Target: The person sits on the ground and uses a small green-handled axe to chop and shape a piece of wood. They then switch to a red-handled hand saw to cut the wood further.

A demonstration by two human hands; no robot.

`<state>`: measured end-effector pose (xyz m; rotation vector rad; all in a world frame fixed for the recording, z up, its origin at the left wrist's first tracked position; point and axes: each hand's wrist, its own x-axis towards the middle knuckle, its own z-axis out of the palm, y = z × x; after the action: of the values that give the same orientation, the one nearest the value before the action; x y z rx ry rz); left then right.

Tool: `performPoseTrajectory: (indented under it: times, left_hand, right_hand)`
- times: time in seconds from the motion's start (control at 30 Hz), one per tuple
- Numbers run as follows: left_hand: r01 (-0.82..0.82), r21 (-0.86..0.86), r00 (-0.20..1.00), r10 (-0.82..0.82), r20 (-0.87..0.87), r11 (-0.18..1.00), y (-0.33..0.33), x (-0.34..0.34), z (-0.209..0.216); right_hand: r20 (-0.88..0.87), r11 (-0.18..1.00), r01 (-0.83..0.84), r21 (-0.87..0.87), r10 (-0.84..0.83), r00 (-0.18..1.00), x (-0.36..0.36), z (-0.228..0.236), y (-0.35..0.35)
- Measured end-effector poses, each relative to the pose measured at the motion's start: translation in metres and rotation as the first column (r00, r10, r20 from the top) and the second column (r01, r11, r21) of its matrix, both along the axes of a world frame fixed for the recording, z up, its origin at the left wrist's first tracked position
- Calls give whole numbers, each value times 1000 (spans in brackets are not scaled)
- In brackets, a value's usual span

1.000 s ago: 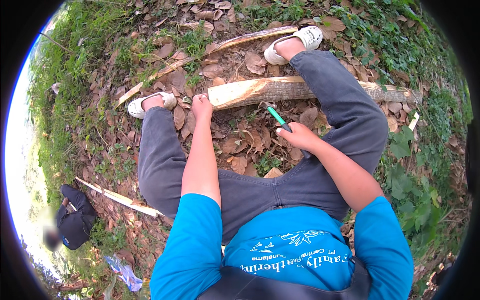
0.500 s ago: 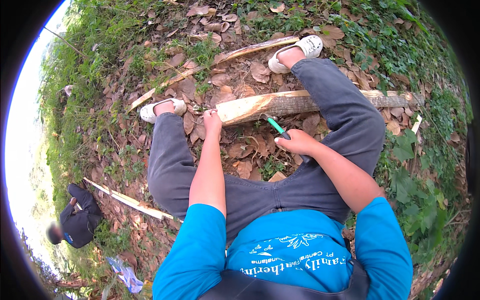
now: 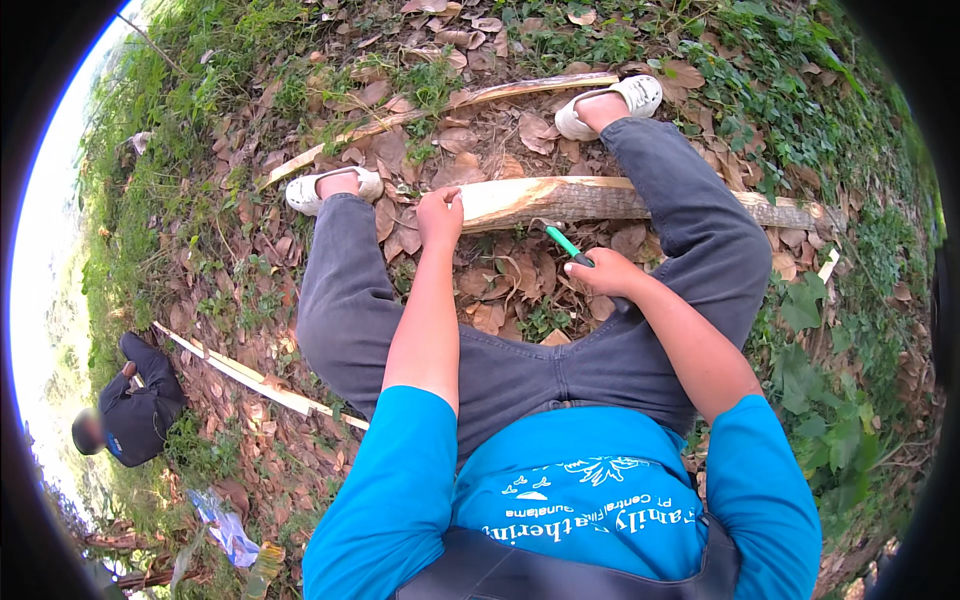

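A log [image 3: 560, 203] lies crosswise between my spread legs, pale stripped wood along its upper side and at its left end, grey bark on the rest. My left hand [image 3: 440, 216] is closed around that left end; the fingertips are partly hidden. My right hand [image 3: 604, 274] grips a hand tool with a green and black handle [image 3: 562, 240], held low just on the near side of the log. The tool's small curved metal tip is close to the bark; contact cannot be made out.
Beyond the log, a thin split strip of wood [image 3: 385, 124] runs between my shoes. More pale strips [image 3: 255, 380] lie at the left, near a seated person in dark clothing [image 3: 145, 410]. A plastic bag [image 3: 228, 530] is at lower left. Dry leaves and green plants [image 3: 820, 370] surround me.
The log looks rolled slightly, with less pale face and more bark showing at its left part. My left hand has turned on its end. The tool stays near the log.
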<state>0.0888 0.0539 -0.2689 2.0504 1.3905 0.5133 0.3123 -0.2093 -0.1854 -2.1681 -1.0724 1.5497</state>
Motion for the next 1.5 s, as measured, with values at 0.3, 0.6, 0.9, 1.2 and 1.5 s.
performPoseTrajectory:
  times: [0.3, 0.6, 0.9, 1.2, 1.5]
  left_hand:
    - [38, -52, 999, -37, 12, 998, -2, 15, -9]
    - [98, -62, 991, -103, -81, 993, 2, 30, -5]
    - [114, -122, 992, -120, -45, 986, -3, 37, -11]
    - [33, -102, 968, -6, 252, 994, 5, 34, -32]
    - [-31, -157, 955, 76, 286, 987, 16, 30, -34]
  right_hand:
    - [6, 999, 17, -51, -17, 1000, 1, 0, 5]
    - [-19, 997, 30, -74, -32, 999, 4, 0, 5]
    - [-28, 997, 25, -67, -27, 999, 7, -4, 2]
    - [-22, 999, 4, -35, -5, 1000, 8, -8, 0]
    - [-14, 998, 2, -60, -2, 1000, 8, -9, 1]
